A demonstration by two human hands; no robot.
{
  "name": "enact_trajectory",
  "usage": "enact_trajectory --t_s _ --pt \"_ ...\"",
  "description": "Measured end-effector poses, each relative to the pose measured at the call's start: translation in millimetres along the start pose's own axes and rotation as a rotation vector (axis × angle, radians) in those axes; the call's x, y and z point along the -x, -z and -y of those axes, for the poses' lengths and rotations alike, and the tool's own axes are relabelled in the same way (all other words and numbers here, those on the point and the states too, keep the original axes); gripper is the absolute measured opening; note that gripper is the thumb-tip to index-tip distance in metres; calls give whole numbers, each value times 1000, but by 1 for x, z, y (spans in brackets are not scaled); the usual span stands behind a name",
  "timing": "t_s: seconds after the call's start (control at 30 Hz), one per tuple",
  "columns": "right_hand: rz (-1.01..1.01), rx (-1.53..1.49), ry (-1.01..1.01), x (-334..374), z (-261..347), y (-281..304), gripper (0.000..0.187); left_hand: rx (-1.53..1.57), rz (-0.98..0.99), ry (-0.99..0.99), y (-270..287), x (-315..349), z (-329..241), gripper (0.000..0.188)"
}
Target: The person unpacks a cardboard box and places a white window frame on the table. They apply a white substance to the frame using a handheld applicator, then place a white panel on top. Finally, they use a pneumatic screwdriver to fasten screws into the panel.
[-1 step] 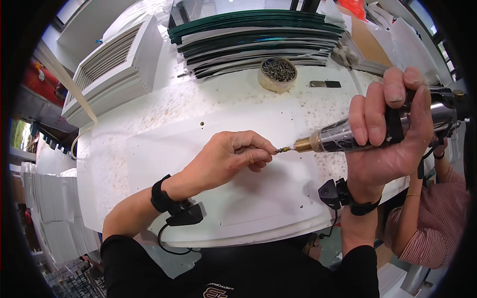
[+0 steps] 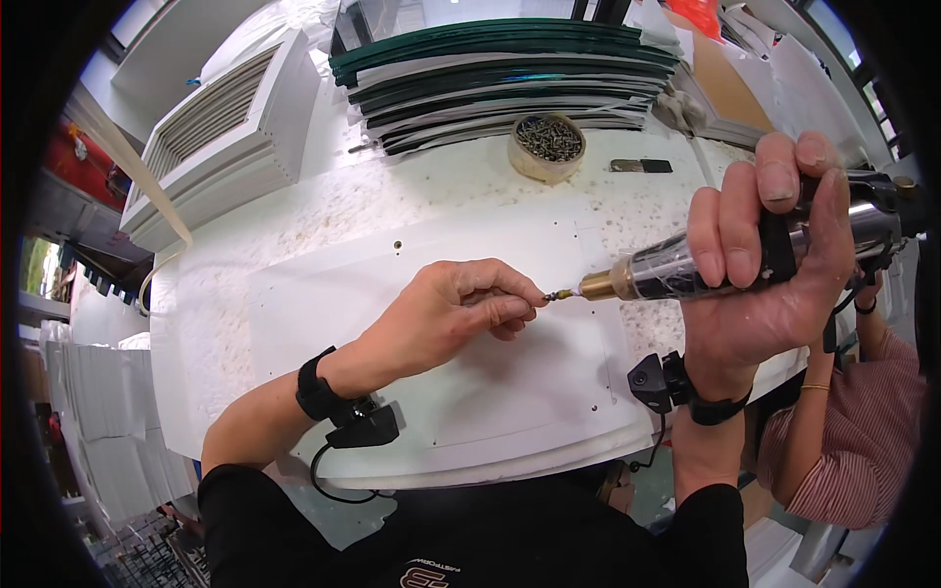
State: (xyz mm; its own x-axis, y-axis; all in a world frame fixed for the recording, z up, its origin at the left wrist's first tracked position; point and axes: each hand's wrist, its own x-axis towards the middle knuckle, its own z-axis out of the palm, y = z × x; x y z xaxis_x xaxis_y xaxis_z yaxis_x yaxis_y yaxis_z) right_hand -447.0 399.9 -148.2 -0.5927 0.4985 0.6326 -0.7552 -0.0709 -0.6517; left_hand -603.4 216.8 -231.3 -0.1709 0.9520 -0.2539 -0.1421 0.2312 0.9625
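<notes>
evidently both hands meet over the white panel (image 2: 529, 392) that lies on the speckled counter (image 2: 221, 314). the left hand (image 2: 461, 309) has thumb and fingers pinched together on what looks like a small dark screw (image 2: 552, 297), too small to make out fully, held up at the tip of the driver bit (image 2: 566, 293). the right hand (image 2: 774, 314) is wrapped around the metal power driver (image 2: 667, 267), its fingers curled over the barrel, the brass-coloured nose pointing left toward the pinched fingertips. screw and bit line up nearly level above the panel, which has a few small dark holes or spots. behind them stands a round tub (image 2: 537, 171) full of screws (image 2: 551, 137), with a flat dark blade (image 2: 642, 166) just to its right. farther back lies a stack of green-edged sheets (image 2: 510, 83), and at left a white louvred frame (image 2: 216, 108). a co-worker's striped sleeve (image 2: 872, 441) shows at lower right.
</notes>
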Motion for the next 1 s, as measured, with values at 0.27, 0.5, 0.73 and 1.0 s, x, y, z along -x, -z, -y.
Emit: enact_trajectory --t_s 0.27,0.5,0.73,1.0 --pt "1 -19 -9 0 -4 3 25 229 51 -18 8 -6 16 20" --pt "30 -16 -5 -1 -4 3 24 274 56 8 4 -4 9 22" --pt "19 -51 -11 0 -3 4 25 284 69 -14 2 -2 9 22" --pt "33 120 10 -23 -15 2 28 -451 -129 -281 2 -24 -15 23"
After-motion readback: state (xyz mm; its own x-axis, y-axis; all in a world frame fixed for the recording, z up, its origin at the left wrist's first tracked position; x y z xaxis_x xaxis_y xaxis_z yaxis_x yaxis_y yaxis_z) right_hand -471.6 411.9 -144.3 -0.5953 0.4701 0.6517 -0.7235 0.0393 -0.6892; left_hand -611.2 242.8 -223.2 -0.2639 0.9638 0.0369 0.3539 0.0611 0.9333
